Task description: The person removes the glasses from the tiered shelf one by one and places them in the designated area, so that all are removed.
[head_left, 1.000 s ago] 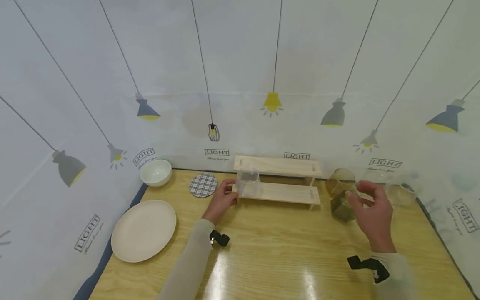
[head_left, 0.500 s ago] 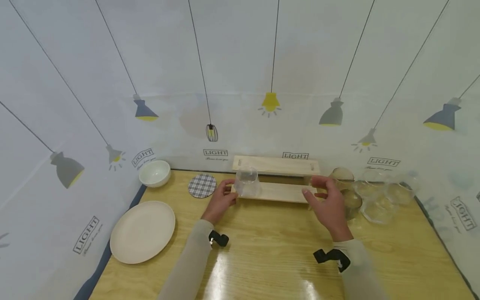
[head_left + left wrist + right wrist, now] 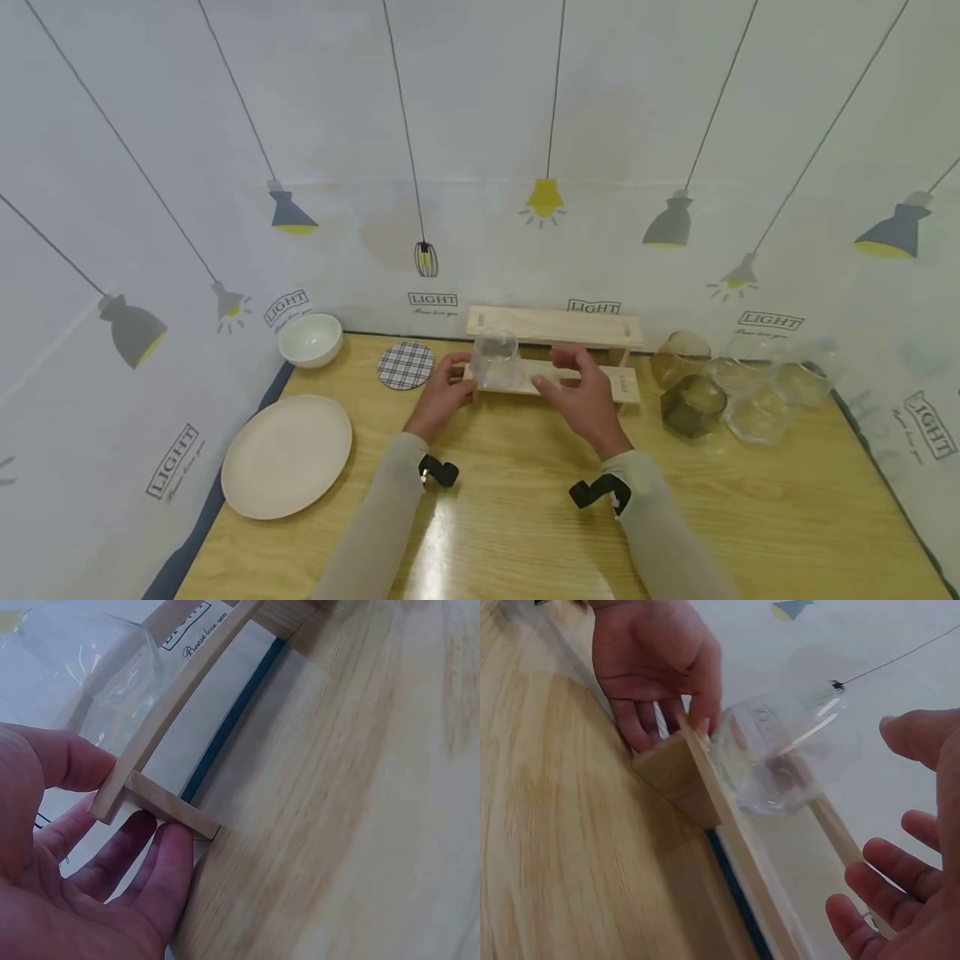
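A clear glass [image 3: 497, 358] stands on the left end of the lower step of a two-step wooden shelf [image 3: 626, 385]. My left hand [image 3: 441, 398] grips that end of the shelf. In the left wrist view, the thumb [image 3: 81, 765] presses the board's edge while the fingers [image 3: 169, 870] curl against the leg under it. My right hand [image 3: 583, 398] is over the lower step, just right of the glass. Its thumb and fingers [image 3: 889, 877] are spread apart, with nothing held. A gap shows between them and the glass in the right wrist view.
An amber glass [image 3: 678, 358], a dark hexagonal glass [image 3: 692, 407] and several clear glasses [image 3: 757, 412] stand at the right. To the left are a checked coaster [image 3: 406, 365], a pale bowl [image 3: 311, 340] and a large plate [image 3: 287, 457]. A printed wall sheet [image 3: 480, 200] rises behind.
My right hand has moved left, from beside the dark glass to over the lower step near the clear glass. The left hand stays on the shelf's end.
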`<action>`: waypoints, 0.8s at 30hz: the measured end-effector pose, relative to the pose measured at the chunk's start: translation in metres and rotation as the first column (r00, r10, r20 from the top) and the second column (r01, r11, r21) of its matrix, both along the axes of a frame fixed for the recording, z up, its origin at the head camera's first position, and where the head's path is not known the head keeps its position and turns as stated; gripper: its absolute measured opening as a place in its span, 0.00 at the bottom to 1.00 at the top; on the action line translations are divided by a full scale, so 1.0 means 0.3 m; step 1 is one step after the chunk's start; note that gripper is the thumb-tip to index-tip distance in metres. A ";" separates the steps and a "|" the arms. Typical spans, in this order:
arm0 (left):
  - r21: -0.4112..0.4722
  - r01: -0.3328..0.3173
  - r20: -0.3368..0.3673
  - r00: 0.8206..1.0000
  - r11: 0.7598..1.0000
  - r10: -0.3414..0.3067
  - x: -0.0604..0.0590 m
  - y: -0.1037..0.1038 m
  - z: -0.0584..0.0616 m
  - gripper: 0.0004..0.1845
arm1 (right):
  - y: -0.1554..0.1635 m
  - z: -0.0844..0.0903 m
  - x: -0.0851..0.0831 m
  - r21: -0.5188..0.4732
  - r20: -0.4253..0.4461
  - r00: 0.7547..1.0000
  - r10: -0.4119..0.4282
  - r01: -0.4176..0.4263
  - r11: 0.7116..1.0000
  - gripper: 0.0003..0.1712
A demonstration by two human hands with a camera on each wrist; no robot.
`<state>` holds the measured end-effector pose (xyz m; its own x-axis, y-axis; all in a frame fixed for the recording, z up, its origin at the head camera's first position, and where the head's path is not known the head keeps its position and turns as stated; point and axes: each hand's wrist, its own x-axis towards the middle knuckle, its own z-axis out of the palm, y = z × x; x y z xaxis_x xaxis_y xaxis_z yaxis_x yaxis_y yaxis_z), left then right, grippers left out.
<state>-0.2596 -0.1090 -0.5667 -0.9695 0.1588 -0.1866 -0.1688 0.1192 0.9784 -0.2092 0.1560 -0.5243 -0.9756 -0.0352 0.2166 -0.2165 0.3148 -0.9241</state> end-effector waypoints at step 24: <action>0.013 -0.007 0.017 1.000 1.000 0.006 -0.012 -0.001 -0.010 0.27 | -0.197 -0.030 -0.119 0.116 0.043 0.997 0.065 -0.070 0.991 0.51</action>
